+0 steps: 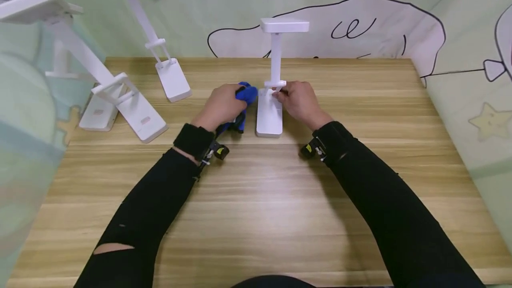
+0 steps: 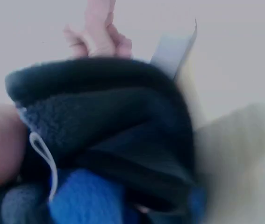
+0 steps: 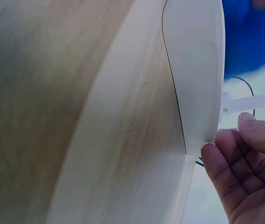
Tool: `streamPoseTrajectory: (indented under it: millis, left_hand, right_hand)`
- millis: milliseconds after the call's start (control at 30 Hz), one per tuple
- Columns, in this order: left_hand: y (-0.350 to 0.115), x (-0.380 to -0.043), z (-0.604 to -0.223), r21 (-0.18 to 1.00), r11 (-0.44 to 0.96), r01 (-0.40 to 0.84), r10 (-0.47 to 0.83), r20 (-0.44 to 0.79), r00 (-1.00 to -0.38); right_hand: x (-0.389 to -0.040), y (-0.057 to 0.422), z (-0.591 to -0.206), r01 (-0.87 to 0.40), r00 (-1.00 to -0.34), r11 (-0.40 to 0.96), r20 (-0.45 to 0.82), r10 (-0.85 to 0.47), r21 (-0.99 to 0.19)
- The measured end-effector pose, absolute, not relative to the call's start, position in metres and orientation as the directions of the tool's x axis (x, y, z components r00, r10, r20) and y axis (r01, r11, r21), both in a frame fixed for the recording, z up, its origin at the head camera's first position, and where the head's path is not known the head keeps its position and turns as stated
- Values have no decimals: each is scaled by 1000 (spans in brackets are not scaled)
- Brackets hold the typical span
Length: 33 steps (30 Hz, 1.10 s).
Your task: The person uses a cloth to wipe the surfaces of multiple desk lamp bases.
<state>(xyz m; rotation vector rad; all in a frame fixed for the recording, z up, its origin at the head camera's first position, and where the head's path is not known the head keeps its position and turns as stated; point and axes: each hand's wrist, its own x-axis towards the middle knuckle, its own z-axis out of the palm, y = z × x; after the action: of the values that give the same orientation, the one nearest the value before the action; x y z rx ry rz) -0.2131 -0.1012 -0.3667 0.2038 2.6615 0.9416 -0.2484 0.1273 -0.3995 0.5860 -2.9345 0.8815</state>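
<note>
A white desk lamp [image 1: 269, 119] stands upright in front of me, its flat head above the rectangular base. My right hand [image 1: 299, 100] holds the rear right of that base by the hinge, with curled fingertips at its edge and the thumb close to the arm in the right wrist view. Left of the lamp, my left hand [image 1: 224, 105] grips a bunched blue and black fuzzy cloth [image 1: 246, 94]. Up close in the left wrist view, the cloth shows dark folds, a blue plush part and a thin white loop; it hides most of the lamp there.
Another white lamp [image 1: 174, 80] stands at the back left of the wooden table [image 1: 256, 199]. Two more, a nearer lamp [image 1: 144, 117] and one partly behind it [image 1: 98, 112], stand at the left edge. A printed fabric wall [image 1: 240, 8] borders the table's back and sides.
</note>
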Motion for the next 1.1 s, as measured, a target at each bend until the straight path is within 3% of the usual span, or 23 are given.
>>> streamPoseTrajectory:
  millis: [200,467,533,633,733,800,933,1100]
  left_hand:
    - [-71,-221,-391,692,720,51,227,-167,-959]
    - [-61,-165,-401,654,723,222,294,1,-956]
    - [-56,-150,-401,588,749,305,344,47,-938]
    - [-45,-131,-400,378,799,468,457,126,-881]
    - [-38,-120,-398,127,787,604,582,170,-795]
    - [-37,-120,-398,27,744,667,656,162,-737]
    - [-43,-126,-397,-50,655,754,752,141,-644]
    - [-61,-135,-397,-19,643,765,763,91,-640]
  right_hand:
    - [-248,126,-400,-391,-918,775,149,-368,-497]
    - [-244,126,-402,-426,-905,797,204,-374,-429]
    - [-243,127,-402,-423,-906,800,207,-369,-426]
    - [-241,128,-401,-412,-911,810,201,-360,-418]
    - [-241,127,-400,-411,-912,810,196,-362,-417]
    - [-242,128,-400,-411,-912,804,191,-364,-429]
    - [-243,129,-399,-391,-920,787,168,-355,-478]
    - [-245,130,-402,-385,-920,766,149,-363,-515]
